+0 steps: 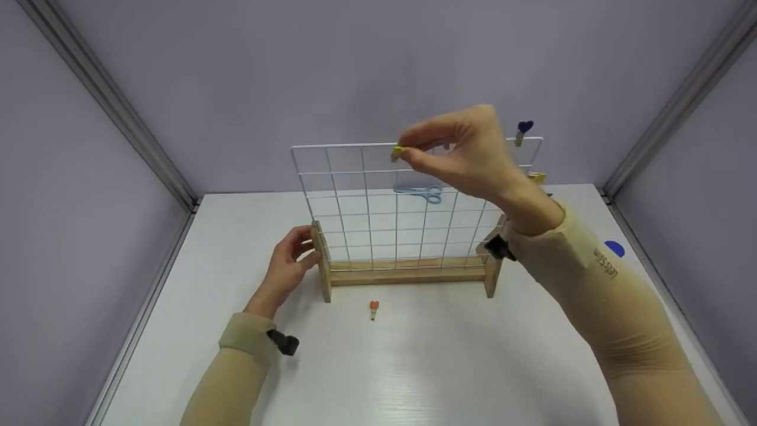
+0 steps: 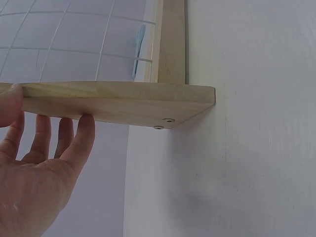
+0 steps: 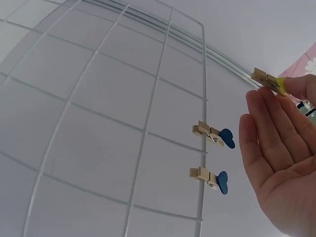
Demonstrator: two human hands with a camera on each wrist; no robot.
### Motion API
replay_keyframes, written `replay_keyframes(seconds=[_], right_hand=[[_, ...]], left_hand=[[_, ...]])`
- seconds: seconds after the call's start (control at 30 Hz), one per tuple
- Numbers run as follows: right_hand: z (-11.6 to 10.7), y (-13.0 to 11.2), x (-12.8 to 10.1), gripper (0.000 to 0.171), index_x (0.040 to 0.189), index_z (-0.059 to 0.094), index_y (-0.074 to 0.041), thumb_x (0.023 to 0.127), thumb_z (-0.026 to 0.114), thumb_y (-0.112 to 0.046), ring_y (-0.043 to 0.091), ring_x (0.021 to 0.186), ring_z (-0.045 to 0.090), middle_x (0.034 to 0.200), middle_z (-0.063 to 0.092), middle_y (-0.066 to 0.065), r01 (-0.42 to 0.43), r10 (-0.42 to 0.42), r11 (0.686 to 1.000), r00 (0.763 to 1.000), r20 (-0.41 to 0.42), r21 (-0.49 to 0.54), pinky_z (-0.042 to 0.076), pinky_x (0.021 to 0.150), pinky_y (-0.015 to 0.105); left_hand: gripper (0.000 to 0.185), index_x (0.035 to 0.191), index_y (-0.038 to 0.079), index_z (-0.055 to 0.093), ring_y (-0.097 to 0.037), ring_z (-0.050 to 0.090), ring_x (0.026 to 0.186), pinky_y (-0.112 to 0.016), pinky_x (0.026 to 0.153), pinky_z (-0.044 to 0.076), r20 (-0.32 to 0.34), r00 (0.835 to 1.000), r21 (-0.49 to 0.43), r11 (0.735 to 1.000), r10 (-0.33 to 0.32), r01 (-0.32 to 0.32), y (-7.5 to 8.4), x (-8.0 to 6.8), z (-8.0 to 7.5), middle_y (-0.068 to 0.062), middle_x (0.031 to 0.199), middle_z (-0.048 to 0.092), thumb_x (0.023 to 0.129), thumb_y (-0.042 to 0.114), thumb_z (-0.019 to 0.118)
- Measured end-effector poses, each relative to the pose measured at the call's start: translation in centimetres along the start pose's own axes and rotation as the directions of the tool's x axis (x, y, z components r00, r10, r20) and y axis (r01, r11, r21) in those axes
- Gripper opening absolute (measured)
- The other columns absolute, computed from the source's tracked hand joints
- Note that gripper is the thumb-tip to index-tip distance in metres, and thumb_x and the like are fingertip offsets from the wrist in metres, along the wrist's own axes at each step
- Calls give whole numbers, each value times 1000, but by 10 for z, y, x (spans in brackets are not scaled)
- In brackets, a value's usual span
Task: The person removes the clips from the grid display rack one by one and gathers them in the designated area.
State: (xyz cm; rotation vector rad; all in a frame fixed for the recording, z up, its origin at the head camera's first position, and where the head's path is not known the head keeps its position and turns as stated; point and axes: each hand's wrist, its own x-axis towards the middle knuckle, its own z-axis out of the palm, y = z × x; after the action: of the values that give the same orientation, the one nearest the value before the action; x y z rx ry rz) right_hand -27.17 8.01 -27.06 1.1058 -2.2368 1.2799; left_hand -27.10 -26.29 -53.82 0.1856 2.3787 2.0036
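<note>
My right hand [image 1: 470, 151] pinches a small wooden clothespin with a yellow end [image 3: 269, 81] between thumb and forefinger. It is near the top wire of a white wire grid [image 1: 381, 213], and the right wrist view shows it apart from the wire. Two clothespins with blue hearts, one above [image 3: 213, 134] and one below [image 3: 210, 179], clip that same wire. At the grid's left end, my left hand [image 1: 287, 266] holds the wooden side piece [image 2: 123, 94] of the stand, thumb at its edge and fingertips against its outer face.
On the white table in front of the stand lies a clothespin with an orange-red heart [image 1: 373, 310]. Light blue scissors [image 1: 423, 193] show through the grid. A yellow clothespin [image 1: 537, 177] sits at the grid's right side. Part of a blue object [image 1: 615, 248] appears beyond the right sleeve.
</note>
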Motion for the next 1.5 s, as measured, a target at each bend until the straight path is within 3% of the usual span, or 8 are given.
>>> replay_keyframes(seconds=[0.3, 0.5, 0.67, 0.93, 1.2, 1.5], right_hand=[[25, 15, -48, 9, 101, 89, -4, 94, 83, -2, 16, 83, 85, 97, 89, 9, -102, 92, 993, 985, 149, 65, 70, 77, 22], [51, 40, -78, 8, 100, 89, -5, 95, 83, -3, 16, 82, 85, 96, 88, 8, -206, 180, 972, 961, 209, 110, 71, 78, 25], [72, 63, -102, 8, 102, 89, -4, 96, 83, -5, 13, 83, 83, 98, 88, 12, -339, 298, 930, 921, 250, 142, 70, 74, 22], [108, 99, -135, 16, 107, 86, 3, 95, 81, -7, 13, 84, 83, 99, 87, 17, -478, 423, 864, 858, 292, 155, 66, 74, 18], [139, 129, -163, 9, 103, 85, -1, 96, 81, -5, 21, 81, 84, 94, 86, 18, -574, 499, 799, 800, 333, 182, 66, 72, 22], [169, 148, -186, 8, 97, 86, -4, 97, 83, -11, 13, 76, 80, 90, 87, 12, -676, 601, 728, 711, 366, 117, 66, 67, 22]], left_hand=[[52, 153, 4, 57, -36, 57, 151, -22, 113, 59, -9, 1000, 5, 1000, 8, -8, 1, 2, 0, -18, 156, 59, 104, -10, 66], [51, 153, 4, 56, -37, 57, 152, -20, 113, 59, -4, 1000, 8, 1000, 0, 1, 0, 1, 0, -20, 157, 59, 105, -10, 66], [52, 153, 4, 56, -37, 57, 152, -20, 110, 61, 1, 1000, -8, 1000, -7, 7, -1, 1, -1, -19, 157, 59, 104, -11, 65], [52, 153, 3, 56, -37, 56, 152, -21, 111, 60, 7, 1000, -31, 1000, 6, -6, -2, 1, -1, -18, 157, 58, 104, -11, 66], [51, 153, 4, 57, -38, 57, 152, -20, 112, 59, 1, 1000, -8, 1000, 27, -27, -4, 0, -1, -20, 156, 59, 105, -10, 64], [51, 152, 3, 58, -37, 59, 150, -26, 118, 57, -7, 999, 2, 999, 33, -33, -3, 1, 0, -20, 155, 61, 104, -9, 67]])
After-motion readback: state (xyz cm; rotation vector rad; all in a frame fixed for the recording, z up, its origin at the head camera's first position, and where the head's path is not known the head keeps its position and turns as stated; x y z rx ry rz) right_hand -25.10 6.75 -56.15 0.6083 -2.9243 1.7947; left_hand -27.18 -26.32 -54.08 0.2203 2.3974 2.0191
